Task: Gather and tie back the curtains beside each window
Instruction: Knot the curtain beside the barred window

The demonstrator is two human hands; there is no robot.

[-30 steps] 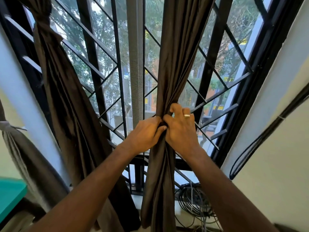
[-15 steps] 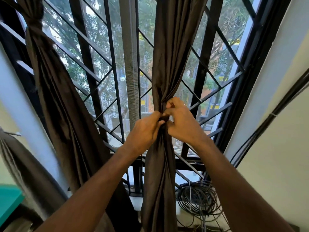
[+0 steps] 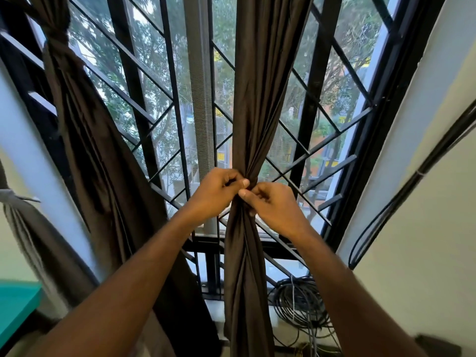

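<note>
Window grille (image 3: 304, 140) behind; both hands on curtain (image 3: 257, 99)

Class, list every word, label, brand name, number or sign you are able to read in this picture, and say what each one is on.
None can be read.
The yellow panels outside, seen through the window grille, may be signs, but they are too blurred to read.
The brown curtain, which the left hand and the right hand pinch, shows no print or label.
The cable coil shows no legible marking.

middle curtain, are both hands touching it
Touching. The head view shows the left hand and right hand pinching the middle curtain where it is gathered, fingers curled into the fabric.
</note>
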